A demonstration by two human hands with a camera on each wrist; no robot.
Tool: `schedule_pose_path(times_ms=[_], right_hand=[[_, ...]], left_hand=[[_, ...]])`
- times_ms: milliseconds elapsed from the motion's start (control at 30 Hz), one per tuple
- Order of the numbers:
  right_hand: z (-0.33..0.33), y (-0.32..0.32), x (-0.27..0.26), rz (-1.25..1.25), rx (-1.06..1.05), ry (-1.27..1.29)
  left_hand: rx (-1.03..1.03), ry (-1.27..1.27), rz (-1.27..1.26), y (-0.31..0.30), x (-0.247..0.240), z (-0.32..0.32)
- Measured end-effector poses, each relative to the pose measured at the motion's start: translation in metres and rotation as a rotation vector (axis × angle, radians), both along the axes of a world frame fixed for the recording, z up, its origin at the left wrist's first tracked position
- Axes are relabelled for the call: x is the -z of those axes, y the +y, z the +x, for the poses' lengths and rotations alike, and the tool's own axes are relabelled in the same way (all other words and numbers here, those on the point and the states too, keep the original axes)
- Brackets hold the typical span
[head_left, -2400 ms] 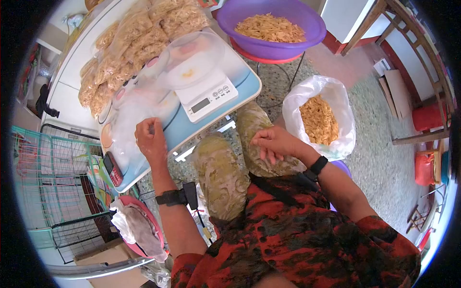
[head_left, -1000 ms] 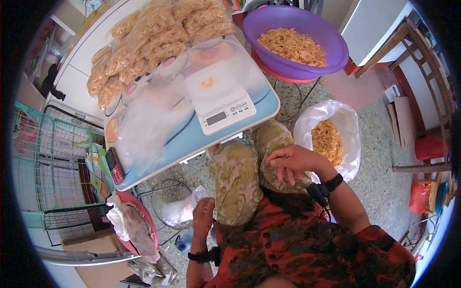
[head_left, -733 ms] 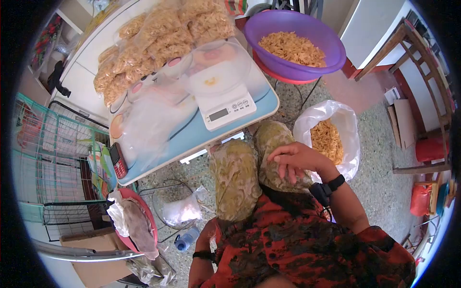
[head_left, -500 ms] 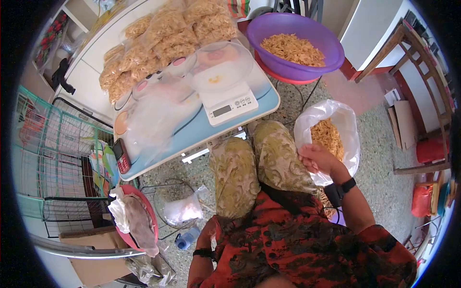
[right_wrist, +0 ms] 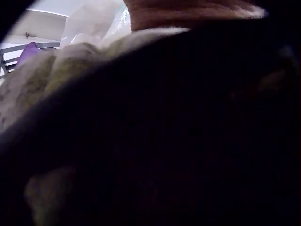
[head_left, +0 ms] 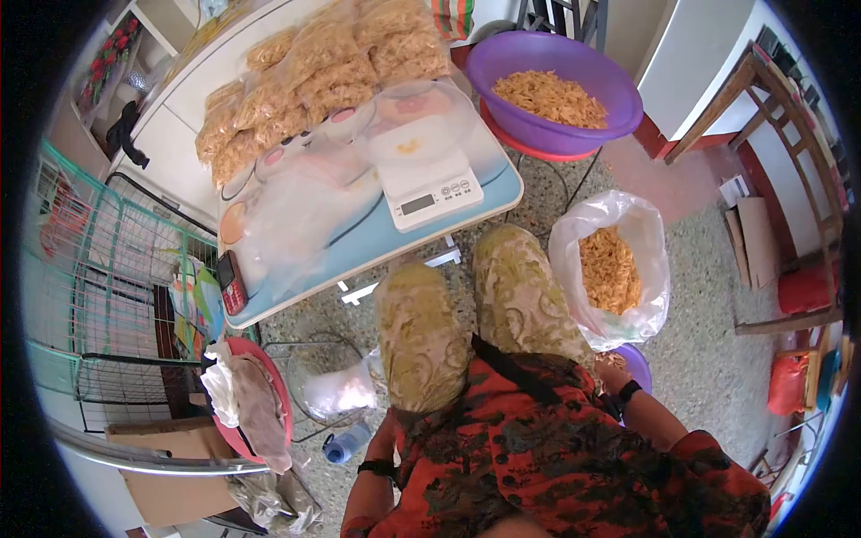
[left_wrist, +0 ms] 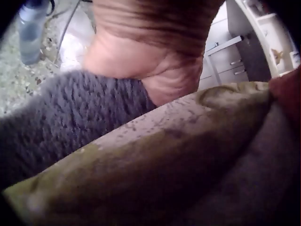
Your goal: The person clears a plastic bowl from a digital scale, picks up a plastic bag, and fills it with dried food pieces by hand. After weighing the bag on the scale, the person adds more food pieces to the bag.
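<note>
My left hand (head_left: 386,437) is down beside my left thigh, mostly hidden by the shirt in the head view. In the left wrist view the heel of that hand (left_wrist: 141,56) rests against a dark grey fluffy cover (left_wrist: 75,108), next to the patterned trouser leg (left_wrist: 155,141); its fingers are out of sight. My right hand (head_left: 613,378) is low by my right thigh, close to a small purple basin (head_left: 637,366) holding some pale-brown pieces. Its fingers are hidden behind the leg and shirt, and the right wrist view is mostly dark.
A white kitchen scale (head_left: 421,195) with a clear bowl, empty plastic bags (head_left: 296,215), a phone (head_left: 231,282) and filled bags (head_left: 314,72) are on the table. A large purple basin (head_left: 619,99) and an open white sack (head_left: 655,242) hold brown flakes. A bottle (head_left: 348,443) lies on the floor.
My left hand has left the table side and dropped beside my left thigh. The right hand has moved from over the right knee down and back, beside the small purple basin.
</note>
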State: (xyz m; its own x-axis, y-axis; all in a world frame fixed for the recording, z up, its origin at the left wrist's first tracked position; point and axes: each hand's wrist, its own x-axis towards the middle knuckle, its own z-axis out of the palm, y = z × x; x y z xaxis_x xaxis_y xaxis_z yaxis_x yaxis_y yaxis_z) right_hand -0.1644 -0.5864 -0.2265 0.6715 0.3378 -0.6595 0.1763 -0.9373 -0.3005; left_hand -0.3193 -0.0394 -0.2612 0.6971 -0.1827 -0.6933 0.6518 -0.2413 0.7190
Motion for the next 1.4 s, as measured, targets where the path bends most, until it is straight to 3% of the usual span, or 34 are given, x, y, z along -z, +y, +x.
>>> schedule_pose_path(times_ms=[67, 233, 267, 333, 433, 467, 567, 767, 1000, 1233, 1400], right_hand=[[-0.002, -0.002, 0.016, -0.096, -0.105, -0.017], [-0.009, -0.030, 0.111, -0.384, -0.706, -0.390], [0.034, 0.027, -0.016, -0.661, -1.026, 0.300], [0.020, 0.005, 0.043, -0.465, -0.734, 0.049], [-0.016, -0.071, 0.130, 0.235, -0.093, -0.009], [-0.013, -0.071, 0.124, 0.261, -0.025, 0.062], [0.032, -0.019, 0.066, -0.060, 0.025, 0.306], [0.094, 0.036, 0.052, -0.094, 0.161, 0.429], [0.145, 0.053, 0.027, -0.087, 0.208, 0.448], [0.119, 0.045, 0.025, -0.020, 0.183, 0.392], [0.091, 0.031, 0.019, 0.044, 0.106, 0.353]], left_hand=[[-0.020, 0.029, -0.005, 0.002, -0.003, -0.009], [-0.099, 0.120, -0.030, 0.011, -0.003, -0.030], [-0.117, 0.145, -0.035, 0.012, 0.001, -0.035], [-0.164, 0.185, -0.047, 0.016, 0.003, -0.039], [-0.244, 0.249, -0.075, 0.018, 0.005, -0.028], [-0.267, 0.283, -0.088, 0.019, 0.011, -0.018], [-0.325, 0.341, -0.097, 0.024, 0.027, 0.015], [-0.414, 0.455, -0.079, 0.047, 0.038, 0.094], [-0.455, 0.471, -0.103, 0.062, 0.033, 0.148], [-0.431, 0.413, -0.118, 0.050, 0.028, 0.113], [-0.385, 0.382, -0.192, 0.046, 0.031, 0.052]])
